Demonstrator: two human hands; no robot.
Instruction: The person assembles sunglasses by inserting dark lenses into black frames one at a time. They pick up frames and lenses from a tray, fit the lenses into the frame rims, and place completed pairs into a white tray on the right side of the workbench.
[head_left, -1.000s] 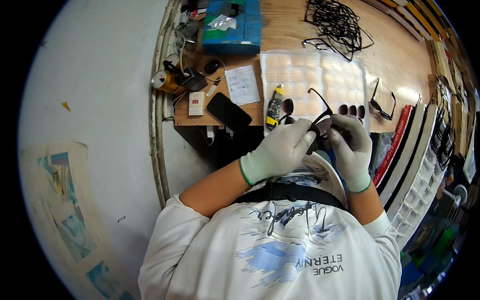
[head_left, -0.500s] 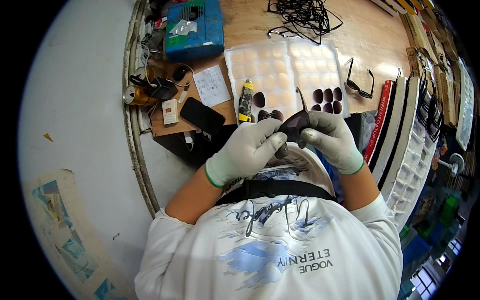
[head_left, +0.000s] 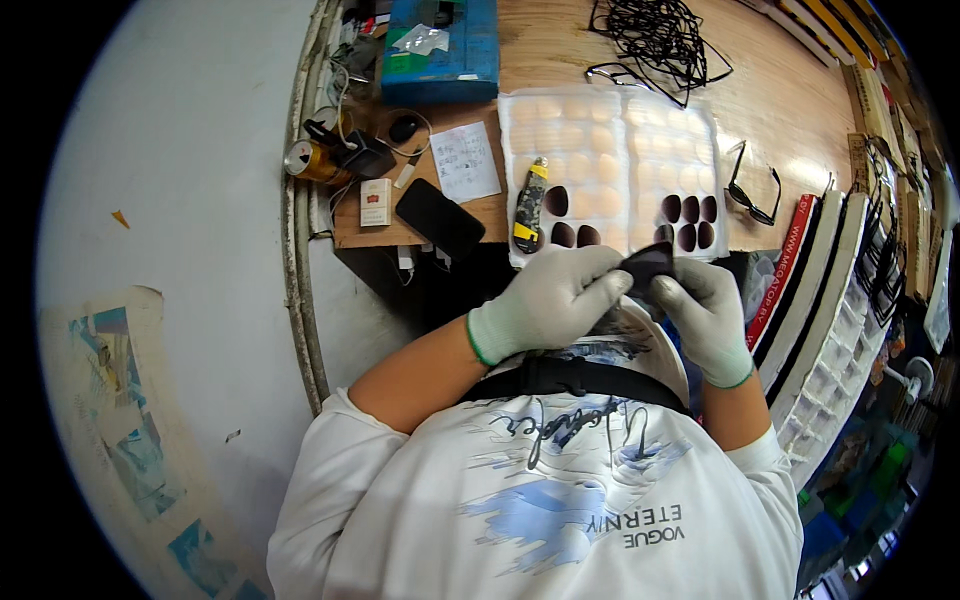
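Note:
Both my hands wear pale gloves with green cuffs. Between them, close to my belly, is a pair of dark sunglasses, of which mainly one lens shows. My left hand pinches it from the left with thumb and fingers. From the right, my right hand is closed on its other side. The rest of the frame is hidden by the gloves. Just beyond lies a white moulded lens tray with several loose dark lenses on it. A yellow and grey utility knife rests on the tray's left part.
A tangle of black frames lies at the back, and black glasses at right. A blue box, phone, cigarette pack, paper and can are on the left. Upright stacked trays flank my right.
The view has shifted, so the table appears farther right. The sunglasses have turned in my hands; the temple arm that stuck up no longer shows. Both hands keep their hold.

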